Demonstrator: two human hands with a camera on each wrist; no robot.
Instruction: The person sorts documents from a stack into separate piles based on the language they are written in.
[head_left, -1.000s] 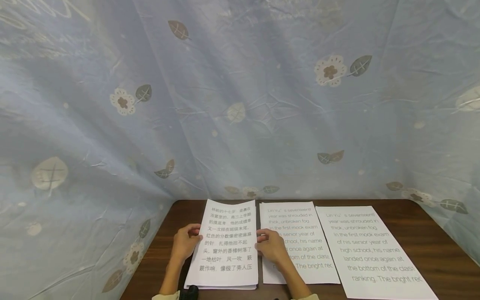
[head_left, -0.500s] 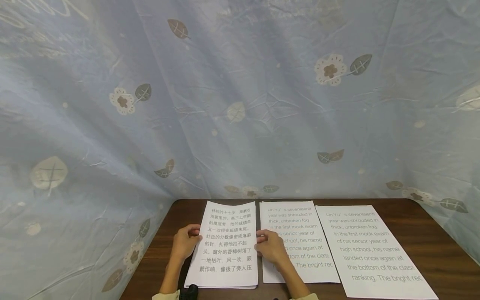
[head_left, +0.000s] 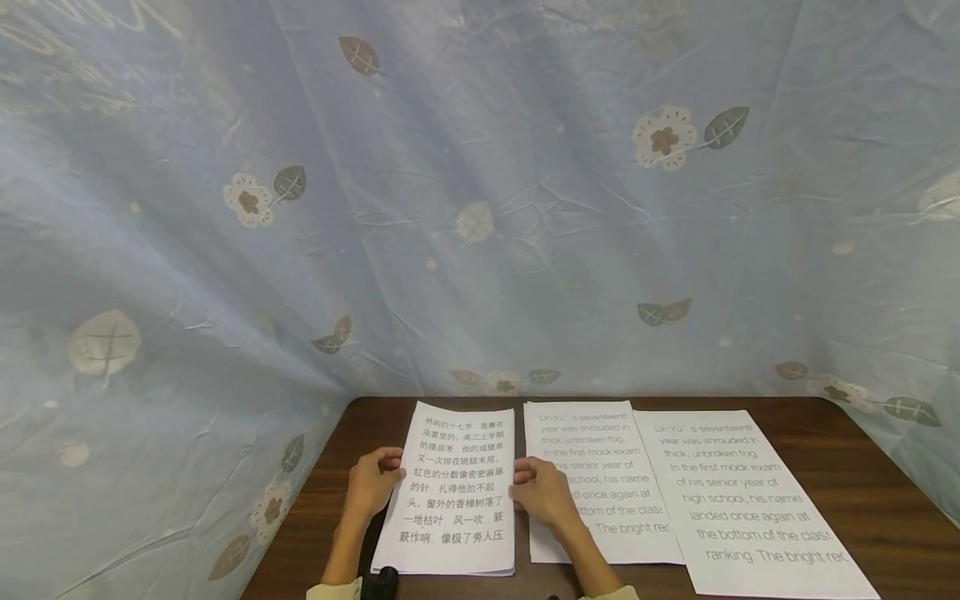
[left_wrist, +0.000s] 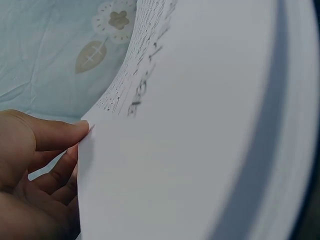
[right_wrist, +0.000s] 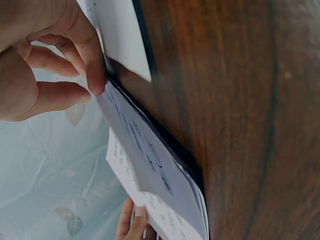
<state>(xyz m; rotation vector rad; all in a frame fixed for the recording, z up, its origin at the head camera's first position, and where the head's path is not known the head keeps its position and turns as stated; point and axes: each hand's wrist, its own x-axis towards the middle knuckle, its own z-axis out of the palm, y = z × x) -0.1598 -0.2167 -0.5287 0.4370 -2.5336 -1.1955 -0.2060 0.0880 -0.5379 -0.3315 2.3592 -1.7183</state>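
Note:
A stack of white paper sheets (head_left: 457, 554) printed with Chinese characters lies at the left of the table, its top sheets bowed upward at the sides. My left hand (head_left: 371, 483) pinches its left edge between thumb and fingers; in the left wrist view the thumb (left_wrist: 60, 134) presses on the paper's margin. Along the opposite edge, my right hand (head_left: 542, 492) holds the stack with thumb and fingertips. The right wrist view shows several layered edges of the paper stack (right_wrist: 145, 142) below the right fingers.
Right of the held stack lies a paper stack with English text (head_left: 600, 546), partly under my right forearm. Another English-printed stack (head_left: 757, 575) lies farther right. The dark wooden table (head_left: 877, 500) ends against a blue patterned cloth (head_left: 525, 292).
The bottom edges of the sheets in the held stack lie closer together than a second ago. Both hands keep nearly the same places on its sides.

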